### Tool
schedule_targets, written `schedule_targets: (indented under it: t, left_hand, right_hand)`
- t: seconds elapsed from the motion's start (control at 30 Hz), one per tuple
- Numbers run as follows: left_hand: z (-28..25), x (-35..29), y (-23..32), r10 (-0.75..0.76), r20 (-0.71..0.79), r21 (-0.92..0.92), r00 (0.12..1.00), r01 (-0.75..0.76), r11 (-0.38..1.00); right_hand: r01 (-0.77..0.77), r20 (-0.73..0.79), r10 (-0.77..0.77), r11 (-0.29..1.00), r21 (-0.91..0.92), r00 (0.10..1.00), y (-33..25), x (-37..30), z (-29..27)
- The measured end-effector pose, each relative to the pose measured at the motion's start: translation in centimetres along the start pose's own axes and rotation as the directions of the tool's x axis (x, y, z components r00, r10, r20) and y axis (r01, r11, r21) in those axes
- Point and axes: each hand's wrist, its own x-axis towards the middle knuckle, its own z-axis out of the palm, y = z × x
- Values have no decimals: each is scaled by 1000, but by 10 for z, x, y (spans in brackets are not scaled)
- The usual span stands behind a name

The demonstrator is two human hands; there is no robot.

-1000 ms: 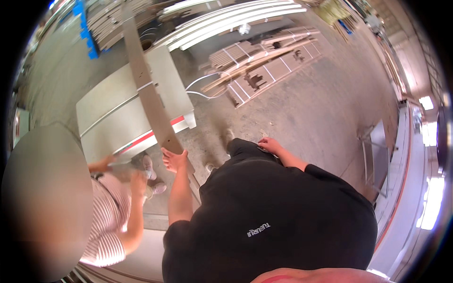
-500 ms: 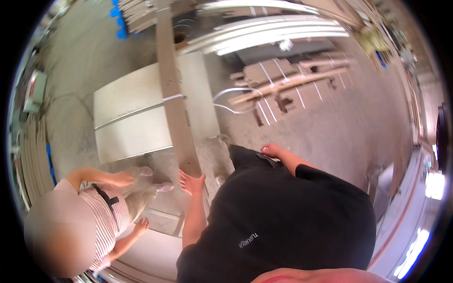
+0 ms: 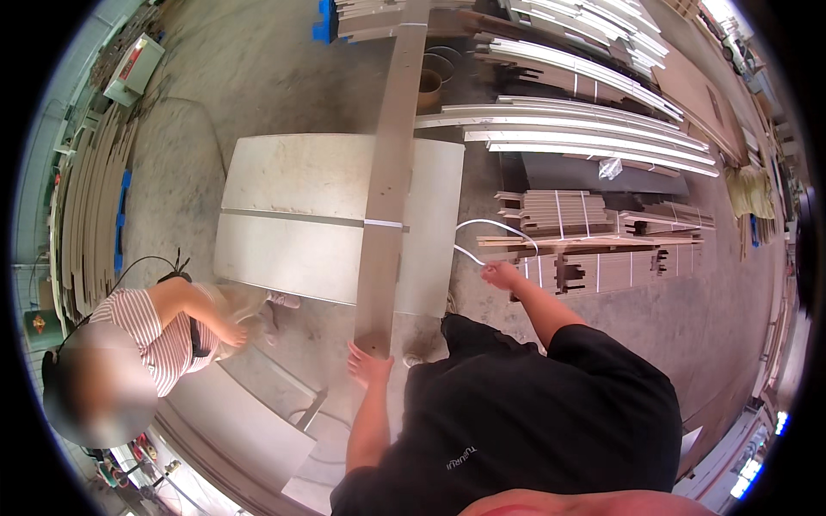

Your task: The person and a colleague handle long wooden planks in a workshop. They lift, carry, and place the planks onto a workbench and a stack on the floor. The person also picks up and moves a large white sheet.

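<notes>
A long brown board [image 3: 385,258] with white bands round it stretches away from me over the pale panels. My left hand [image 3: 370,365] grips its near end, thumb on the right edge and fingers at the left. Out to the right, my right hand [image 3: 502,274] has its fingers curled in. In the picture it overlaps a loose white strap loop [image 3: 508,225] that sticks out from a strapped stack of brown boards [image 3: 594,268]. Whether the fingers hold the strap or merely pass in front of it, I cannot tell.
Pale panels [image 3: 292,176] lie under the board. A person in a striped top [image 3: 142,314] stands at the left. White strips [image 3: 594,142] are piled at the far right, and a brown roll [image 3: 428,84] stands behind the panels. More boards [image 3: 90,224] line the left side.
The view has swung left, so the board and panels appear farther right. My left hand stays on the board's end. My right arm has reached farther forward. The other person has turned.
</notes>
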Motion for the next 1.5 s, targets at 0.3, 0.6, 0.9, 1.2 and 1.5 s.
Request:
schedule_targets:
  t: [0.3,0.6,0.9,1.2,1.5]
  left_hand:
    - [-4,-4,-4,77,-139,-94,987,-90,991]
    - [-33,-46,-40,99,-134,-207,986,-125,970]
    - [-100,-213,-159,38,-29,-141,999,-41,989]
    - [-74,-376,-197,-29,-103,-108,994,18,994]
    - [24,-483,-240,164,-124,-79,979,-175,981]
  right_hand:
    - [206,21,-207,978,36,978,-79,87,-15]
    - [161,36,-173,963,218,984,-194,150,-24]
    - [-269,346,-26,576,772,938,-245,125,17]
    - [-381,413,-177,190,905,893,-229,-15,87]
    - [-414,439,-253,150,898,862,-77,-218,64]
